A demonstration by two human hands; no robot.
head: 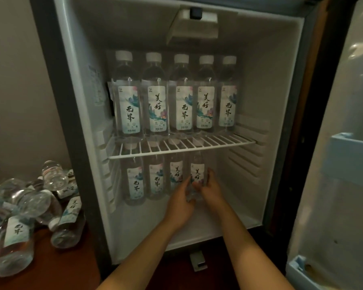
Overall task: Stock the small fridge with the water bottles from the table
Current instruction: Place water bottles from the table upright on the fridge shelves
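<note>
Both hands reach into the open fridge (76, 122): the left hand (181, 198) and right hand (211, 188) are clasped around the fourth bottle (198, 174) standing on the fridge floor below the wire shelf (228, 141). Five bottles (177, 97) line that shelf. More bottles (29, 208) lie heaped on the table (57, 266) to the left.

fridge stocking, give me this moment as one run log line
top shelf: five bottles | both hands: left hand, right hand on fourth lower bottle | pile of bottles left outside
</note>
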